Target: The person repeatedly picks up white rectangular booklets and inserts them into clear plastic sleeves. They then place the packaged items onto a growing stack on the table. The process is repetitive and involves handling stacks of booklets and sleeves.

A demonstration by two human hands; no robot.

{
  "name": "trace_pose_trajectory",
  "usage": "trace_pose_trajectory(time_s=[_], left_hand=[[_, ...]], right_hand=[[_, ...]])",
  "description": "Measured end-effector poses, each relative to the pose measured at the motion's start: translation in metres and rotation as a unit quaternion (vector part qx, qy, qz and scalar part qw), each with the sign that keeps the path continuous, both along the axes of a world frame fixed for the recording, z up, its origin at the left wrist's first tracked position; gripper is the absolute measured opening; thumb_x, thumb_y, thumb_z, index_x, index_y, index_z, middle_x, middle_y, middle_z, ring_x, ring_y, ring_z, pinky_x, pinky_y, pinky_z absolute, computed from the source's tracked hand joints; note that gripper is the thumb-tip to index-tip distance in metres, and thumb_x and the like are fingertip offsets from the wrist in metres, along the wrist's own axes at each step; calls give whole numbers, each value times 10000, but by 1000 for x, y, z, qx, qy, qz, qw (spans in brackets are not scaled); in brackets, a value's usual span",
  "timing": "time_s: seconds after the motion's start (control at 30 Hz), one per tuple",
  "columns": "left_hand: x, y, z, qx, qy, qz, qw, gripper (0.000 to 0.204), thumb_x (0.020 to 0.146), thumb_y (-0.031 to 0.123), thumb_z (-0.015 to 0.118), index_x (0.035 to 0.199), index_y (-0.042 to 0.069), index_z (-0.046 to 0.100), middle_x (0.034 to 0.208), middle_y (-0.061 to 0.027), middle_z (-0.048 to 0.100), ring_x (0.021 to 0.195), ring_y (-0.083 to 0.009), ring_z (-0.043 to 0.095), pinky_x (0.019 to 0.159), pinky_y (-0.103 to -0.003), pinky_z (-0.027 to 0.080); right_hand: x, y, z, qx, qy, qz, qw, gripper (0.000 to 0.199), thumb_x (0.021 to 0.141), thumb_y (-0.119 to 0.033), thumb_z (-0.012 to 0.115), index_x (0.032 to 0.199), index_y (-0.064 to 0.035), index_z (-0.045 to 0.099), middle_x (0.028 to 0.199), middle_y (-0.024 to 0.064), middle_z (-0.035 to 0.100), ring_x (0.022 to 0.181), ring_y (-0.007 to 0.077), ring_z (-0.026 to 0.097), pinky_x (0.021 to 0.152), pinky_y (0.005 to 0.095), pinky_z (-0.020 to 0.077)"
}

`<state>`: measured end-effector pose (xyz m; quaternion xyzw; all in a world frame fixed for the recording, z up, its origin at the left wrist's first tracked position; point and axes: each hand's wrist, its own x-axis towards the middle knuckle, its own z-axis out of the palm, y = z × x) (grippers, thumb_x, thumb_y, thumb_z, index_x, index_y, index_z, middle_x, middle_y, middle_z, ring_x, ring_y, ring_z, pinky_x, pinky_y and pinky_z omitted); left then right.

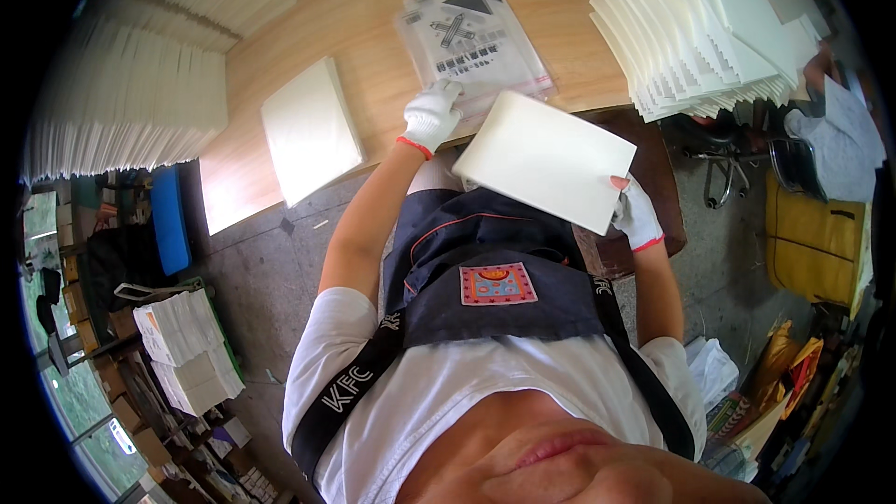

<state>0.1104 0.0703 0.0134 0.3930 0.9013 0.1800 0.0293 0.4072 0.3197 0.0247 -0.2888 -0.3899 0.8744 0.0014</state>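
Spanning the upper picture, the wooden bench carries fanned stacks of cream sheets at its left end and right end. A single cream card lies near the bench's front edge. Held tilted just off that front edge, the white board is gripped at its lower right corner by the right hand, gloved fingers clenched on it. The clear printed package lies mid-bench; the gloved left hand presses its near corner, fingers curled.
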Motion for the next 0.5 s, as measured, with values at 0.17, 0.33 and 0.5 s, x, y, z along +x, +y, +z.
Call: trace_pose_trajectory(time_s=[0.17, 0.33, 0.5], left_hand=[[6, -12, 14, 29, 56, 64, 996, 255, 703, 59, 572, 948, 126, 589, 941, -80, 602, 894, -277, 581, 746, -380, 483], [-18, -19, 13, 256, -230, 58, 937, 328, 733, -58, 476, 996, 108, 581, 781, -87, 573, 622, -236, 575, 600, -325, 466], [-6, -20, 30, 220, -101, -2, 970, 368, 713, -65, 485, 1034, 98, 561, 769, -78, 540, 635, -212, 553, 606, -307, 456]], right_hand=[[-8, -32, -8, -94, 34, -142, 985, 333, 845, -78, 551, 1173, -53, 499, 1098, 78, 583, 971, 192, 595, 780, 305, 527], [-15, -32, -58, -238, 108, -100, 960, 194, 877, -75, 510, 1069, -57, 532, 1020, 73, 599, 848, 155, 614, 642, 274, 539], [-40, -78, -1, -123, 50, -159, 978, 138, 894, -103, 502, 1028, -80, 529, 933, 50, 605, 646, 129, 593, 481, 232, 460]])
